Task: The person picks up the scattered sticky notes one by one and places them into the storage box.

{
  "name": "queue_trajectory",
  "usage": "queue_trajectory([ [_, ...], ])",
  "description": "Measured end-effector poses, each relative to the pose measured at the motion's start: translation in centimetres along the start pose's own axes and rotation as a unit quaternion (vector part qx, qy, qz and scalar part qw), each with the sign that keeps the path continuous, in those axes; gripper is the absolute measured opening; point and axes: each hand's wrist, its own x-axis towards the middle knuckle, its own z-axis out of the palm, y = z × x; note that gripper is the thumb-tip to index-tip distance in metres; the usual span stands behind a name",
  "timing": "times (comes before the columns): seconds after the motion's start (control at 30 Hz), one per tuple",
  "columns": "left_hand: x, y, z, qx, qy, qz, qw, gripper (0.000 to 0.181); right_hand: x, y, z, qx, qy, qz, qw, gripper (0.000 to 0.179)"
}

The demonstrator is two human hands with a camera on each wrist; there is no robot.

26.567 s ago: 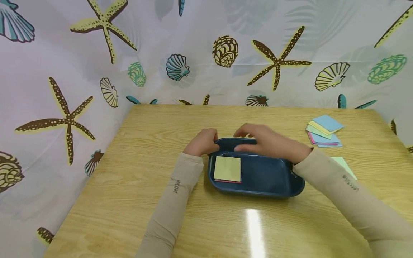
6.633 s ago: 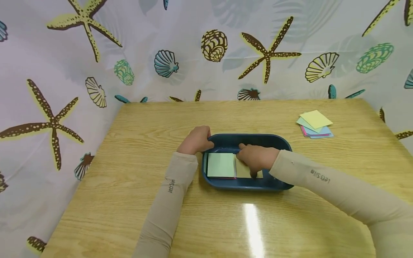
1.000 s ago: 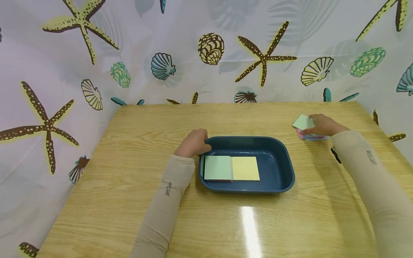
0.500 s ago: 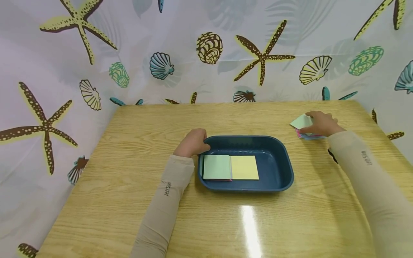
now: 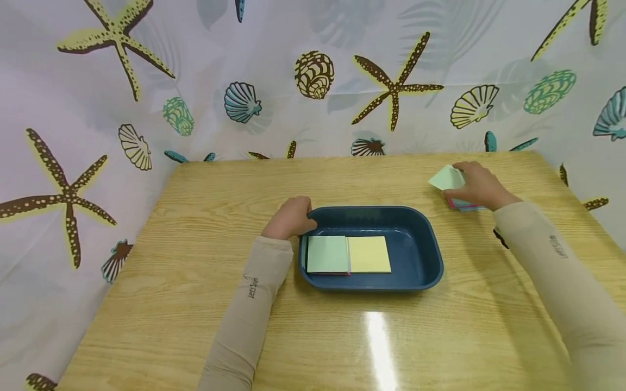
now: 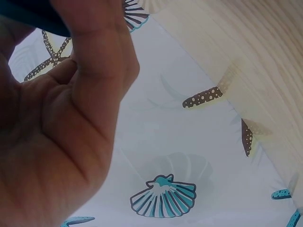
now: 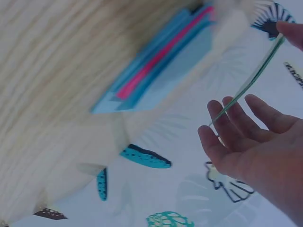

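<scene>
My left hand (image 5: 289,218) grips the left end of a dark blue plastic tray (image 5: 413,255), thumb over the rim. Inside the tray, a light green stack of sticky notes (image 5: 327,254) lies at the left, beside a yellow one (image 5: 370,254). At the back right, my right hand (image 5: 478,186) pinches a thin light green sticky note pad (image 5: 447,179) between thumb and fingers. The right wrist view shows this pad (image 7: 251,78) edge-on, apart from the remaining blue and pink stack (image 7: 161,61). In the left wrist view only a dark corner of the tray (image 6: 38,16) shows above my palm.
The tray stands on a wood-grain table (image 5: 220,201). A white cloth (image 5: 274,54) printed with shells and starfish hangs behind the table and along its sides. The right part of the tray's floor is bare.
Some seconds ago my right hand was on the notes in the tray. Over the last second it has lifted the light green pad off the stack, moving slightly left. My left hand stays on the tray.
</scene>
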Motion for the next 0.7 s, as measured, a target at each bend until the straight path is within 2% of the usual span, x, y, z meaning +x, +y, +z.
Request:
queue_trajectory([
  [0.43,0.1,-0.2,0.1,-0.007,-0.003,0.005,1.0000,0.034,-3.0,-7.5,-1.5,0.036,-0.004,-0.075,0.9965,0.081],
  [0.6,0.2,-0.2,0.2,-0.003,0.002,0.007,1.0000,0.034,-4.4,-10.5,-1.5,0.044,-0.023,-0.127,0.9906,0.073],
  [0.7,0.2,-0.1,0.2,-0.001,0.005,0.004,1.0000,0.032,-5.1,-12.4,-1.3,0.039,-0.050,-0.159,0.9852,0.070],
])
